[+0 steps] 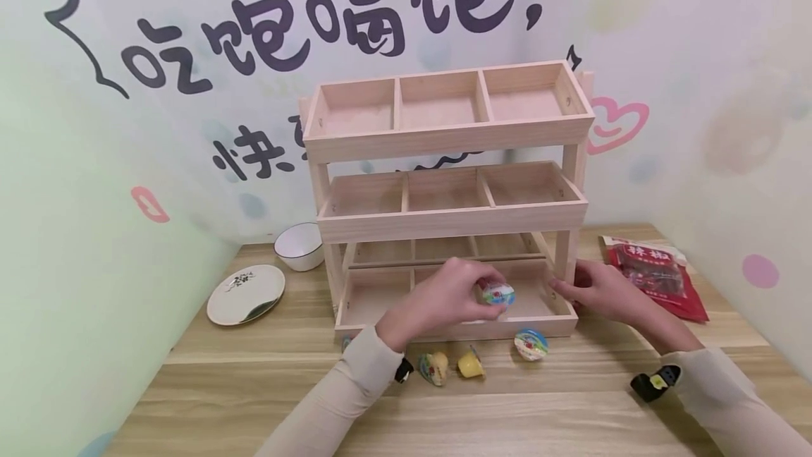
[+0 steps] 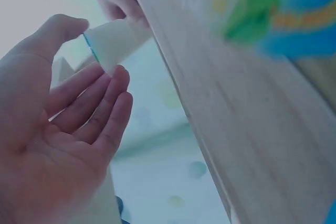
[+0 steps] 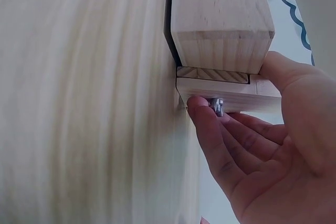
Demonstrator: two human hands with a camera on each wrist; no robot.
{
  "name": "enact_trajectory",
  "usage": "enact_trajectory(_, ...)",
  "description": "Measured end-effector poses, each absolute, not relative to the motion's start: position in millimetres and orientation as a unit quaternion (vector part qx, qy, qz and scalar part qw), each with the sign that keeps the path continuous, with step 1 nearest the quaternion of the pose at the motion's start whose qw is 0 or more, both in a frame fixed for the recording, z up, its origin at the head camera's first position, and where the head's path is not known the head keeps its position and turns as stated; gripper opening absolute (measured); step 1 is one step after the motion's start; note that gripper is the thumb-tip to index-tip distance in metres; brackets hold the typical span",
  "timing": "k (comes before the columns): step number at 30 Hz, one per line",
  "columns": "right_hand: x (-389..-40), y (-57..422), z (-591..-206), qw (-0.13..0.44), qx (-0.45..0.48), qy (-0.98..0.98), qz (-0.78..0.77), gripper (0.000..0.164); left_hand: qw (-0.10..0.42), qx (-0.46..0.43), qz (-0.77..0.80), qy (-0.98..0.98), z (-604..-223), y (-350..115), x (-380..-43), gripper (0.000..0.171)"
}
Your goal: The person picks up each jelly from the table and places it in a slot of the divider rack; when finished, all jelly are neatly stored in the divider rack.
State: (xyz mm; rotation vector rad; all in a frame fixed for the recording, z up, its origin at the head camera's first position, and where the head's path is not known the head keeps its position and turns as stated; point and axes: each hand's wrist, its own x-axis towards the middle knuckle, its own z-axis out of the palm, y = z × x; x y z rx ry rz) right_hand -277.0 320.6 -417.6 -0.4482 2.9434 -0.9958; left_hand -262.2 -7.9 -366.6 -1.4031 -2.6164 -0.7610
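Observation:
My left hand (image 1: 447,295) pinches a small jelly cup (image 1: 499,294) with a blue, green and white printed lid, just above the bottom tray of a three-tier wooden rack (image 1: 453,224). In the left wrist view, the pale cup (image 2: 116,43) lies between thumb and fingertips. My right hand (image 1: 605,290) grips the rack's lower right end; in the right wrist view its fingers are beside a metal bolt (image 3: 216,106). On the table before the rack lie a lidded cup (image 1: 531,345), a yellow cup (image 1: 471,363) and another cup (image 1: 434,368) on its side.
A white plate (image 1: 246,293) and a white bowl (image 1: 300,246) stand left of the rack. To its right lies a red packet of dried chillies (image 1: 656,275). Dividers split the rack's trays into compartments. A printed wall cloth (image 1: 190,175) hangs close behind.

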Motion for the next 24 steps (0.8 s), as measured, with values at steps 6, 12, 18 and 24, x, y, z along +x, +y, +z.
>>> enact_trajectory(6,-277,320,-417,0.002,-0.143,0.938,-0.317,0.057,-0.024,-0.425,-0.275,-0.862,-369,1,-276,0.030)
enact_trajectory(12,-276,320,-418,0.008,-0.142,0.936,-0.323,0.059,-0.028,-0.406,-0.220,-0.886,-378,13,-279,0.030)
enact_trajectory(18,-277,321,-418,0.028,-0.139,0.934,-0.329,0.062,-0.004,-0.380,-0.171,-0.909,-385,20,-282,0.024)
enact_trajectory(24,-277,322,-417,0.031,-0.139,0.934,-0.327,0.063,-0.004,-0.360,-0.173,-0.917,-388,21,-282,0.021)
